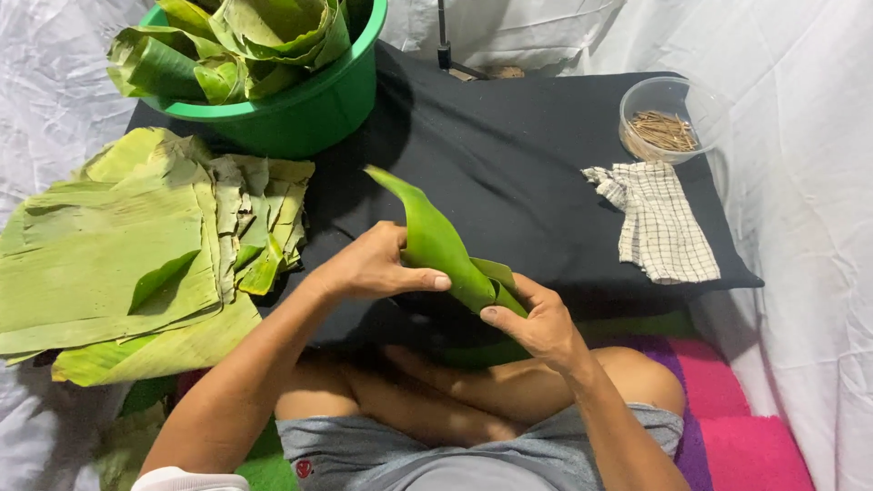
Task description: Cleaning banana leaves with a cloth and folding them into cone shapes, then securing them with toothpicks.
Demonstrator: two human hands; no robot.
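Your left hand [373, 265] wraps the folded leaf [441, 247] from the side, thumb pressed along it, while your right hand [536, 320] pinches its lower end shut, seemingly to keep the fold from springing open, above the black cloth [518, 164] over your lap.

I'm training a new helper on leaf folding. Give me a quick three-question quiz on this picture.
1. True or false: both hands hold the rolled leaf.
2. What is in the clear bowl? A) rice B) thin sticks C) water
3. On which side of the person does the stack of flat leaves lie?

Key: 1 true: left hand and right hand grip it. 2 B. 3 left, below the green basin.
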